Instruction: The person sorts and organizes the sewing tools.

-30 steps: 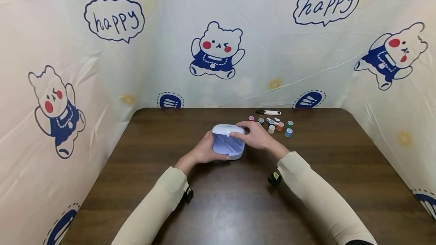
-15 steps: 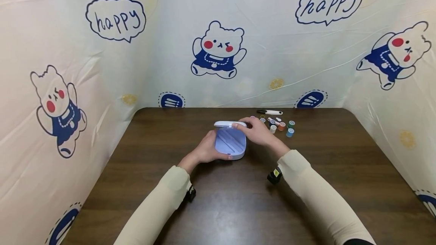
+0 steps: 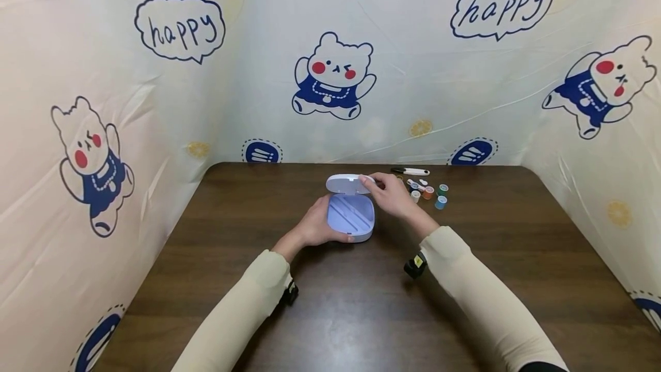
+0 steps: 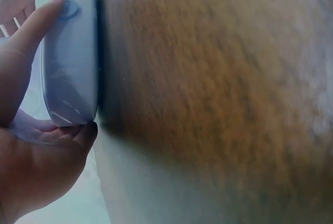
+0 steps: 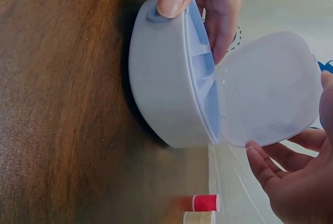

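A pale blue plastic box [image 3: 364, 237] with a hinged lid [image 3: 342, 183] sits on the table, lid raised. Inside, thin dividers split it into narrow compartments; no contents show. My left hand [image 3: 314, 226] grips the box's left side, its thumb on the round front catch, as the right wrist view also shows. With my right hand [image 3: 393, 196] I hold the lid's right edge, thumb on the inner face and fingers behind. In the right wrist view the lid [image 5: 270, 88] stands steeply tilted up from the back of the box [image 5: 156, 78].
Behind my right hand lie several thread spools, among them a blue spool [image 3: 440, 202], a green spool [image 3: 443, 189] and an orange spool [image 3: 428, 192]. A slim white-and-black tool [image 3: 411, 171] lies at the table's back edge, against a printed curtain [image 3: 392, 62].
My right hand has swung the lid up and back from half lowered to nearly upright, uncovering the compartments. My left hand has stayed on the box.
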`<state>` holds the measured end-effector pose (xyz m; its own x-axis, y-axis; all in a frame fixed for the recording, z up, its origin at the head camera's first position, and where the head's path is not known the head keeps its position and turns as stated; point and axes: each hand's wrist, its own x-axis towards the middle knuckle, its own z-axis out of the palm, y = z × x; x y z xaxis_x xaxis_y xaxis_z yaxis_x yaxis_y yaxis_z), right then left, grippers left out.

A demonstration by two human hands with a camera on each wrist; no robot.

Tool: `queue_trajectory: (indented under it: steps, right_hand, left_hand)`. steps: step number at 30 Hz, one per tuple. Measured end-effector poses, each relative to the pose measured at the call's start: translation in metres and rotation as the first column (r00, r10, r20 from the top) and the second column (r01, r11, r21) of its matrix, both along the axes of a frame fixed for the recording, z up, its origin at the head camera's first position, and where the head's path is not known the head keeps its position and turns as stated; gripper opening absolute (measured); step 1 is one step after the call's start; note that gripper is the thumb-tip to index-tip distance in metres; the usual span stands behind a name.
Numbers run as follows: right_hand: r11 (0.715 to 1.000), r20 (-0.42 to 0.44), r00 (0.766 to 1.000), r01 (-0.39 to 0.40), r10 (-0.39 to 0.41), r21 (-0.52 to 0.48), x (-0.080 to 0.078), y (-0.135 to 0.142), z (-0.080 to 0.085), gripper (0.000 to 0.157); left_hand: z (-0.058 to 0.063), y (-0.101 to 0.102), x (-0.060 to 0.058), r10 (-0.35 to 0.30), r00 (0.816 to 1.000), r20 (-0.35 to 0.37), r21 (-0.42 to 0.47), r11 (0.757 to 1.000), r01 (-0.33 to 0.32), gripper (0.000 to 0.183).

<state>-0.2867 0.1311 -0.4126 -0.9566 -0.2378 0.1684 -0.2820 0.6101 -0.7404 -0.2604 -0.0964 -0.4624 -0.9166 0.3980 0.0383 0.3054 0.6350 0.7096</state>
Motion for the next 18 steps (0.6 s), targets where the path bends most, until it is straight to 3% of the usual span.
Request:
queue_trajectory:
  steps: [9, 18]
  right_hand:
    - [0.999, -0.028, 0.999, 0.029, -0.031, -0.038, -0.001, 0.0015, 0.0022, 0.05]
    - [0.997, -0.074, 0.996, 0.034, -0.039, -0.068, -0.0021, 0.0021, -0.0023, 0.038]
  left_hand:
    - [-0.0025, 0.0, -0.0009, 0.001, 1.0, 0.001, 0.004, 1.0, -0.001, 0.121]
    - [-0.0041, -0.001, -0.0013, 0.013, 1.0, 0.012, 0.008, 1.0, -0.013, 0.121]
